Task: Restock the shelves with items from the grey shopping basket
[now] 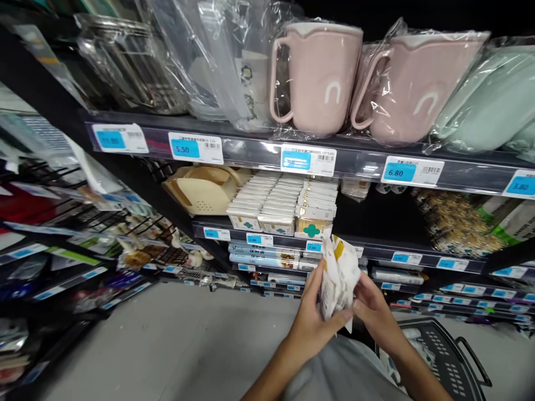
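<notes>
1. Overall, a dark shelf rack fills most of the view, its upper shelf running across above a lower shelf; grey floor shows below and to the left.
2. At lower right is a dark grey basket with a slotted wall and white packages inside; the right forearm crosses in front of part of it.
3. Grey clothing lies below the hands, between the forearms.
4. Two pink mugs in clear wrap stand side by side on the upper shelf, with a pale green mug to their right.
5. Beige plastic containers sit at the left of the lower shelf, beside rows of white packets.
6. The left hand is curled closed around one side of a white bundle, its thumb across the lower front.
7. The right hand is partly closed, gripping the bundle's other side with thumb and fingers.
8. That white bundle, crumpled plastic with a yellow patch, is held up in front of the lower shelf and hides part of its edge; how many packs it contains cannot be told.
9. Blue-and-white price tags line the shelf edges.
</notes>
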`<state>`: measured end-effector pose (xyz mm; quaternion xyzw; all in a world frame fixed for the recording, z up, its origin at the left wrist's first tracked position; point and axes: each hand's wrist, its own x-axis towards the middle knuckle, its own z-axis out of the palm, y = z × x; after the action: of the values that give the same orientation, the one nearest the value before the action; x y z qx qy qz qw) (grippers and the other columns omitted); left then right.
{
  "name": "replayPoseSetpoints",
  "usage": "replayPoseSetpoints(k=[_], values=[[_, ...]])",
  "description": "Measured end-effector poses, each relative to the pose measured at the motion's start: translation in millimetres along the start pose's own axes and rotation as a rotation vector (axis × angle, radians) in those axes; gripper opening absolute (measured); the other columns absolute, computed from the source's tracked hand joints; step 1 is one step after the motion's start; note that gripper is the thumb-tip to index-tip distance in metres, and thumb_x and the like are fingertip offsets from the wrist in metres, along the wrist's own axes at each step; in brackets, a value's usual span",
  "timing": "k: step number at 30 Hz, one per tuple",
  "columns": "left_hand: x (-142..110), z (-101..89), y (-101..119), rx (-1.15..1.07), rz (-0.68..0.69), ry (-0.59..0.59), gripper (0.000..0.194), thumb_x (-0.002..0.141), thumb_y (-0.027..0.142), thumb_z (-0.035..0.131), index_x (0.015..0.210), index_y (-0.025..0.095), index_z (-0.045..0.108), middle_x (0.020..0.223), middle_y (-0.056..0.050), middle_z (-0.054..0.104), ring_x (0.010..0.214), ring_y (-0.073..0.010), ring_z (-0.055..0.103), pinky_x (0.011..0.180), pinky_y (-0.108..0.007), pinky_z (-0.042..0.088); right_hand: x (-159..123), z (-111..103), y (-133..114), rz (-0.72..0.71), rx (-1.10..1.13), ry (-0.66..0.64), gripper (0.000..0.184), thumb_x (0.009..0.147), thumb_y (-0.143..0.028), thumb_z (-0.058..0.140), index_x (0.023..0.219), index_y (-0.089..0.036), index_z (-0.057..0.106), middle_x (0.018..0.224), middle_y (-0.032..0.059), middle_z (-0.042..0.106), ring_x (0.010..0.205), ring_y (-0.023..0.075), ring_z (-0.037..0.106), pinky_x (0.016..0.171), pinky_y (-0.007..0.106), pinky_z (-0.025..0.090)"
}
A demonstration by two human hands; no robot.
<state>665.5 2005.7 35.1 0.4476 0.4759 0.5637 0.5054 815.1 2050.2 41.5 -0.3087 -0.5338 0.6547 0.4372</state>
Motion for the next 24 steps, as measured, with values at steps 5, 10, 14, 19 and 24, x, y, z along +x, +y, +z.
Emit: replayPoseSetpoints(k=[5,10,14,19,24], values=[[-8,-4.5,1,-0.220,-0.082,0.047,0.069,0.074,0.031,0.086,0.137,0.020,0.060,0.120,-0.013,0.070,0.119,-0.0338,0.063,0.103,-0.040,0.049,-4,6,-2,0.051,-0.021,0.000,0.051,0.085,-0.046,0.077,0.132,-0.034,0.063,0.137,0.0072,0.065,0.123,0.0257,0.063,0.104,0.042,0.052],[-16,-13.3,-8,-0.529,-0.173,0.111,0.073,0.068,0.046,0.088,0.131,0.018,0.065,0.116,-0.012,0.072,0.111,-0.0349,0.067,0.100,-0.043,0.052,-8,-1,-6,0.177,0.062,0.178,0.060,0.078,-0.066,0.074,0.122,-0.027,0.070,0.116,0.0097,0.075,0.108,0.0321,0.070,0.090,0.046,0.058],[-19,-15.6,-5,-0.738,-0.173,0.107,0.075,0.071,0.057,0.080,0.131,0.015,0.066,0.112,-0.015,0.074,0.102,-0.0371,0.069,0.095,-0.049,0.055,-7,-8,-14,0.212,0.035,0.270,0.065,0.072,-0.069,0.075,0.119,-0.024,0.072,0.101,0.0104,0.078,0.096,0.0333,0.073,0.081,0.045,0.060],[-19,-12.6,1,-0.796,-0.089,0.144,0.070,0.072,0.054,0.079,0.132,0.020,0.067,0.119,-0.014,0.072,0.109,-0.0371,0.066,0.094,-0.049,0.056,-2,-11,-24,0.170,-0.036,0.287,0.063,0.072,-0.068,0.076,0.116,-0.022,0.073,0.095,0.0099,0.078,0.088,0.0312,0.074,0.076,0.042,0.060],[-19,-13.7,-8,-0.820,-0.091,0.118,0.068,0.076,0.051,0.077,0.136,0.021,0.064,0.122,-0.013,0.072,0.110,-0.0371,0.065,0.093,-0.048,0.056,4,-17,-28,0.097,-0.213,0.230,0.058,0.075,-0.064,0.077,0.115,-0.022,0.073,0.095,0.0091,0.077,0.087,0.0281,0.072,0.074,0.039,0.060]])
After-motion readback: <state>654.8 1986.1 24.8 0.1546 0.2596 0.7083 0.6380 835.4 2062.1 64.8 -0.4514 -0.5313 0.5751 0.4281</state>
